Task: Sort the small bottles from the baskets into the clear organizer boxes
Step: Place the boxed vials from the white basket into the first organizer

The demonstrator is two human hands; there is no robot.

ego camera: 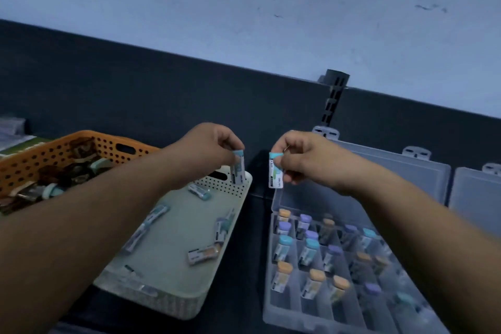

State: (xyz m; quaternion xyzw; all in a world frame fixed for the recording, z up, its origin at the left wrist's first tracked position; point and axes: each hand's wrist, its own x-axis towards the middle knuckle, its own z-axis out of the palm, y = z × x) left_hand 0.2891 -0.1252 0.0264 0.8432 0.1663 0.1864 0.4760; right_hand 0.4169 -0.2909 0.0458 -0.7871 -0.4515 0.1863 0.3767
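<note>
Head view: left hand [208, 149] pinches a teal-capped bottle [238, 171] above the far end of the white basket [173, 304]. Right hand [306, 160] pinches a second teal-capped bottle [275, 173] over the far-left corner of the clear organizer box [267, 306]. Both bottles are probably light, rigid and slick-labelled, so they are best held near the cap.

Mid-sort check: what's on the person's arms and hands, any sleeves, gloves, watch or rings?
Both forearms are bare, no sleeves showing. The left hand and right hand wear no gloves, and there is no watch or wristband on either wrist. Rings: too blurred to tell.
</note>
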